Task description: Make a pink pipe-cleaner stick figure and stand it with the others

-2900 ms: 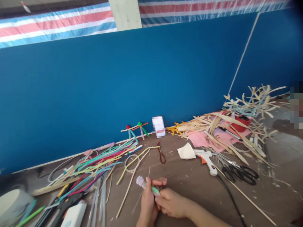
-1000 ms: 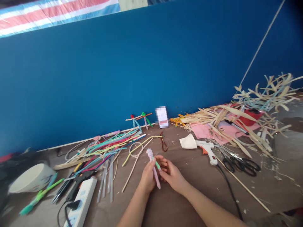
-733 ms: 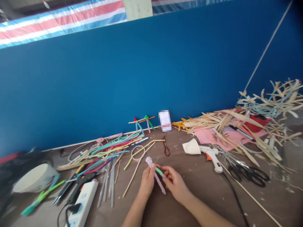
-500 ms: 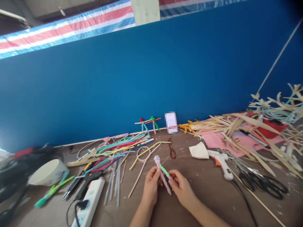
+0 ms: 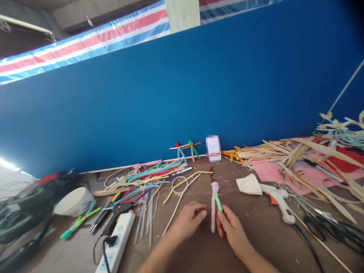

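While pinching the mint-green strand of a lilac pipe-cleaner figure (image 5: 213, 210) between thumb and fingers of the right hand (image 5: 231, 225), holds the left hand (image 5: 189, 219) just beside it, apart, released and loosely curled. Has the pipe-cleaner figure near the middle of the brown table (image 5: 199, 254), with wrapped head at the far end overlapping the bead string (image 5: 212, 175) and lilac strand pointing back between both hands; cannot tell about contact with the table. Faces a blue partition (image 5: 182, 91), with a red-headed figure (image 5: 178, 153) and a green-headed figure (image 5: 191, 144) propped at its foot. To the left, finds loose pipe cleaners (image 5: 153, 176), a white bowl (image 5: 74, 201) and a power strip (image 5: 118, 237); to the right, a white glue gun (image 5: 281, 195) and black-handled scissors (image 5: 327, 222).
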A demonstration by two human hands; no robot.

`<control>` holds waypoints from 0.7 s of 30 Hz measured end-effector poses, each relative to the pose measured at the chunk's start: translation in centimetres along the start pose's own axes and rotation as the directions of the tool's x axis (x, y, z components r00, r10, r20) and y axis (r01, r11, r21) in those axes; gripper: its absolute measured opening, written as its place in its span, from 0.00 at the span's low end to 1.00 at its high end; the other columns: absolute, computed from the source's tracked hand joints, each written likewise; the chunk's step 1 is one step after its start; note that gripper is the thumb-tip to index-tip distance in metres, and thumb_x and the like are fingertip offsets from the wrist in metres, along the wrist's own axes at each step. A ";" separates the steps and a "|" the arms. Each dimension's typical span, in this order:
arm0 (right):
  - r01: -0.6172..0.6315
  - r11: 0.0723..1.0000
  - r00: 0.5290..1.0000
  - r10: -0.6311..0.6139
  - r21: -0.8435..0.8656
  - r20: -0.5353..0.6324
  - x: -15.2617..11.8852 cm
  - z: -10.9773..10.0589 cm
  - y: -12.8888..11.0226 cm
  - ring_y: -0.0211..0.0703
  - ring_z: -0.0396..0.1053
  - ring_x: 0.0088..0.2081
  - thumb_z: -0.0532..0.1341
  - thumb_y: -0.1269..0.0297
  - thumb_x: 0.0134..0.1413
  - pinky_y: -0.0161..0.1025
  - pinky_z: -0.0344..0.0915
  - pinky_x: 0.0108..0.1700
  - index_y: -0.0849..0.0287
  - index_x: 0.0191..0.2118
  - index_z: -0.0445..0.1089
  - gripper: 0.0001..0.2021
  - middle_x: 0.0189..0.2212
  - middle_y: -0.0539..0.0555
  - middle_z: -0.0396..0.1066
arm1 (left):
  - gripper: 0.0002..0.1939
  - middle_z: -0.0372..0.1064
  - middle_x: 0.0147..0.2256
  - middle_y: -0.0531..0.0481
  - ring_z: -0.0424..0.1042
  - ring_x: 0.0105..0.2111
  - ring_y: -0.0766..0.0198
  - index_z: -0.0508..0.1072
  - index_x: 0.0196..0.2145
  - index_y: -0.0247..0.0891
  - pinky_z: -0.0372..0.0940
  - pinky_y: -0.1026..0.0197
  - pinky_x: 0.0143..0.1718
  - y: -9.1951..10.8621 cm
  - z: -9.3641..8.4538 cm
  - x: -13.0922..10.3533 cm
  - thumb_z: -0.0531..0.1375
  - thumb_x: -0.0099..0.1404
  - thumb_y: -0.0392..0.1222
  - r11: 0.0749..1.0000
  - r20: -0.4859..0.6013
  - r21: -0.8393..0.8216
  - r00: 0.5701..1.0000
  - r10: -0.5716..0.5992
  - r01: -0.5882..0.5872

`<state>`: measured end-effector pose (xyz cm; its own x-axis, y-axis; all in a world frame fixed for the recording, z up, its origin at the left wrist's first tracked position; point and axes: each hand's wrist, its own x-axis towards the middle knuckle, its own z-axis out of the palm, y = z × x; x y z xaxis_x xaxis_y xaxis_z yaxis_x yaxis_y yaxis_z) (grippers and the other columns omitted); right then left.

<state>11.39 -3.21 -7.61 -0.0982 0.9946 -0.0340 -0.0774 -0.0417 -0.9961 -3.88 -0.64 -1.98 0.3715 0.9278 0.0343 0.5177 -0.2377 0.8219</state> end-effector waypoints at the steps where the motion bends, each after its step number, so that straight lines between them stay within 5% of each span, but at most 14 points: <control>1: 0.001 1.000 1.000 -0.001 0.019 -0.008 0.0 0.0 0.0 0.29 0.50 0.14 0.48 0.54 0.53 0.28 0.48 0.16 0.60 0.31 0.57 0.13 0.16 0.43 0.52 | 0.12 0.70 0.29 0.48 0.66 0.29 0.65 0.73 0.33 0.37 0.58 0.65 0.32 -0.1 -1.6 0.4 0.52 0.55 0.42 0.989 0.056 0.143 0.998 0.019 -0.027; 3: -0.005 0.999 1.000 0.005 0.042 0.002 0.0 0.0 -0.2 0.28 0.50 0.14 0.47 0.53 0.53 0.28 0.47 0.16 0.60 0.30 0.56 0.14 0.16 0.43 0.52 | 0.13 0.71 0.26 0.50 0.66 0.27 0.65 0.74 0.27 0.37 0.58 0.66 0.30 -0.6 -5.4 1.4 0.50 0.56 0.41 0.933 0.080 0.359 0.997 0.011 -0.039; 6: -0.025 0.999 0.999 0.023 0.044 0.027 -0.1 0.2 -0.7 0.28 0.49 0.14 0.48 0.51 0.51 0.29 0.47 0.17 0.59 0.28 0.55 0.15 0.16 0.43 0.52 | 0.14 0.72 0.28 0.50 0.68 0.28 0.65 0.73 0.30 0.37 0.59 0.67 0.30 -2.1 -11.1 3.7 0.48 0.57 0.41 0.798 -0.055 0.597 0.997 -0.061 0.082; 9: -0.038 0.999 0.999 0.037 0.031 0.031 -0.1 0.3 -1.1 0.28 0.49 0.14 0.49 0.51 0.50 0.29 0.47 0.17 0.59 0.29 0.55 0.15 0.16 0.43 0.52 | 0.14 0.72 0.31 0.47 0.69 0.31 0.61 0.72 0.34 0.36 0.60 0.63 0.34 -3.9 -14.7 5.8 0.49 0.57 0.40 0.636 -0.184 0.741 0.976 -0.115 0.215; 13: -0.020 0.999 0.998 0.017 0.039 0.060 0.0 0.3 -0.6 0.28 0.48 0.14 0.49 0.51 0.50 0.29 0.46 0.17 0.59 0.29 0.55 0.15 0.16 0.42 0.51 | 0.18 0.64 0.45 0.38 0.60 0.47 0.55 0.66 0.44 0.31 0.53 0.58 0.47 -6.2 -15.7 7.5 0.50 0.56 0.37 0.532 -0.246 0.809 0.966 -0.079 0.250; 21: -0.034 0.998 0.997 0.030 0.053 0.067 0.2 0.5 -0.3 0.27 0.46 0.12 0.48 0.47 0.49 0.28 0.42 0.15 0.60 0.30 0.55 0.18 0.16 0.42 0.50 | 0.15 0.68 0.39 0.37 0.66 0.41 0.54 0.70 0.39 0.33 0.58 0.57 0.40 -8.6 -15.8 8.5 0.51 0.55 0.34 0.393 -0.312 0.851 0.937 -0.155 0.348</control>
<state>10.92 -3.02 -7.31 -0.1671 0.9842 -0.0587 -0.1261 -0.0804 -0.9888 -17.31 13.85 0.22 0.0277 0.9963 0.0818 0.9887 -0.0152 -0.1490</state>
